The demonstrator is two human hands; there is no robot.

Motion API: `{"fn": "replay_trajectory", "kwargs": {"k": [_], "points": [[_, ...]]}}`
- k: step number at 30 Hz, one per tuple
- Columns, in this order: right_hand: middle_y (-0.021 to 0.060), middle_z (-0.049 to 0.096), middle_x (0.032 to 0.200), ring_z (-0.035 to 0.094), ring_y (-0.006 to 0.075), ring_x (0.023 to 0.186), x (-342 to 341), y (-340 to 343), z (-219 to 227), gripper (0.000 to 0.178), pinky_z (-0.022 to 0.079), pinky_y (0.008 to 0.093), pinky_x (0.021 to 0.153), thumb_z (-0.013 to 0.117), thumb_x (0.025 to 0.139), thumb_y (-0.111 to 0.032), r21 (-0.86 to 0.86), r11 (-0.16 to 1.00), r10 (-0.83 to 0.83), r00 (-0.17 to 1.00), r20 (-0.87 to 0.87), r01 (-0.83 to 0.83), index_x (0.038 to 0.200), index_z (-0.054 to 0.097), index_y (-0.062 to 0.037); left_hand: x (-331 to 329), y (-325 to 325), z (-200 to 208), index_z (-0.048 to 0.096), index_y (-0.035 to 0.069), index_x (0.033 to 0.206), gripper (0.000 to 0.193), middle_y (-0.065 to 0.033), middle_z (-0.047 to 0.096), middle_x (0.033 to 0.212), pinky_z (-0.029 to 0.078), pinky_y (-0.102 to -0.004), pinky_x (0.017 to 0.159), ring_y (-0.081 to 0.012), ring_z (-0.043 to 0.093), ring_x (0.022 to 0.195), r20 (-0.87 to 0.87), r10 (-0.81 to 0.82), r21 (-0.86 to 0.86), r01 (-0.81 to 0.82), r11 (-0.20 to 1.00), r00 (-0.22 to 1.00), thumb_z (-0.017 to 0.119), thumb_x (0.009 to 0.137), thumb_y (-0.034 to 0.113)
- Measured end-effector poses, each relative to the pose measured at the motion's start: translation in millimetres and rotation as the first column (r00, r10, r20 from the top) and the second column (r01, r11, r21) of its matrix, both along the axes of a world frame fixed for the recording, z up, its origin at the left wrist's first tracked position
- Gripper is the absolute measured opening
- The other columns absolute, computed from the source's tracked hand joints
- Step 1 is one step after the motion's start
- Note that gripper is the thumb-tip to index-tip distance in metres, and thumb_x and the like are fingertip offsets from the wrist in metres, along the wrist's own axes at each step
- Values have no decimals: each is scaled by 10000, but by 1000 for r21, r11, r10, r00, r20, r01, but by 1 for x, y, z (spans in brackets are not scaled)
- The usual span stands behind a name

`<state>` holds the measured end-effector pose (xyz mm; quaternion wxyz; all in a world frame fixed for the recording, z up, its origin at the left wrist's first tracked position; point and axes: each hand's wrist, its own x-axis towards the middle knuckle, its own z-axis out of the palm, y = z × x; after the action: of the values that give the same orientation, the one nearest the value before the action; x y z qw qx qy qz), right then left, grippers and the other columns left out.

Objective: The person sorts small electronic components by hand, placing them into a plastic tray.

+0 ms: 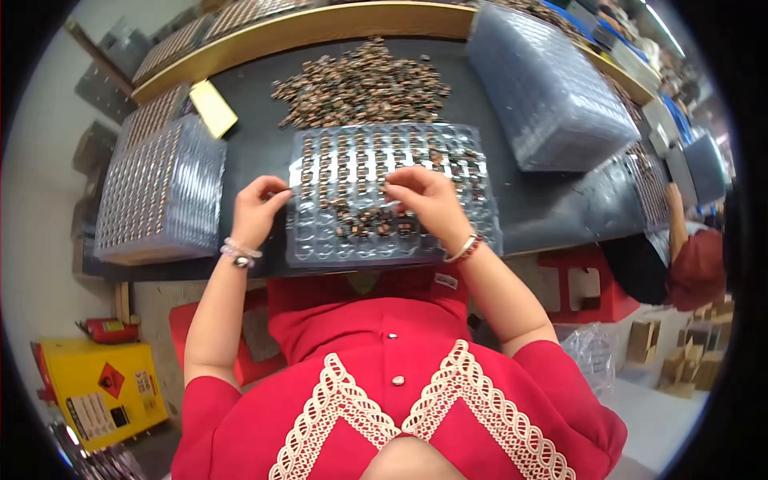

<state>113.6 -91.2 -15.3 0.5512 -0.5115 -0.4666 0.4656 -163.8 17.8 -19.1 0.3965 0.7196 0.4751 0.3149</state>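
A clear plastic tray (308, 252) with rows of round pockets lies in front of me on the dark table. Its upper and left pockets hold small copper-and-black parts, and a loose cluster of such parts (364, 222) lies on its lower middle. My right hand (436, 206) is over the tray's middle, thumb and forefinger pinched on a small part. At the tray's left edge is my left hand (258, 212), thumb and fingers closed together; what they hold, if anything, is hidden. Behind the tray spreads a large heap of the same small parts (364, 84).
Filled trays stand in a stack (160, 192) at the left, beside a yellow card (213, 109). A tall stack of clear trays (552, 88) occupies the right. A wooden ledge (336, 26) borders the table's back. Another person's arm (677, 220) shows at far right.
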Motion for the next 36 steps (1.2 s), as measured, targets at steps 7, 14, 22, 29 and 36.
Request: {"fn": "replay_trajectory", "kwargs": {"k": [7, 14, 22, 29, 36], "points": [[59, 678, 920, 647, 108, 803, -13, -1, -9, 172, 542, 240, 648, 626, 865, -64, -63, 997, 44, 998, 48, -41, 1021, 646, 8, -9, -14, -9, 671, 27, 810, 125, -70, 633, 869, 450, -318, 818, -208, 564, 916, -154, -124, 144, 146, 979, 980, 729, 713, 81], [40, 667, 904, 644, 107, 814, -19, 2, 4, 171, 526, 239, 684, 629, 875, -70, -132, 991, 43, 975, 216, -15, 1029, 631, 6, -1, -15, -11, 676, 93, 825, 153, -42, 575, 1100, 383, -424, 937, -275, 489, 1096, -372, -66, 545, 275, 792, 926, 731, 687, 131], [71, 661, 818, 605, 221, 782, -36, 26, -1, 123, 466, 342, 735, 694, 774, -127, 132, 980, -6, 644, 765, -147, 876, 680, -61, 34, -12, 4, 642, 86, 1046, 349, -76, 608, 1002, 477, -351, 825, -240, 582, 936, -480, -374, 506, 599, 620, 793, 607, 709, 0], [63, 637, 788, 576, 253, 808, -38, 29, -11, 66, 436, 370, 762, 680, 771, -117, 182, 965, -37, 592, 805, -188, 816, 658, -74, 7, -16, 8, 652, 31, 986, 195, -96, 590, 949, 507, -319, 723, -244, 606, 834, -119, -251, 353, 277, 894, 961, 640, 793, 7], [66, 622, 806, 561, 265, 813, -28, 24, -18, 50, 425, 371, 753, 670, 777, -99, 168, 971, -41, 574, 818, -171, 799, 644, -63, -10, -33, -13, 675, 46, 844, 133, -68, 645, 896, 510, -318, 732, -218, 622, 858, 8, -179, 300, 168, 939, 984, 710, 720, 12]]}}
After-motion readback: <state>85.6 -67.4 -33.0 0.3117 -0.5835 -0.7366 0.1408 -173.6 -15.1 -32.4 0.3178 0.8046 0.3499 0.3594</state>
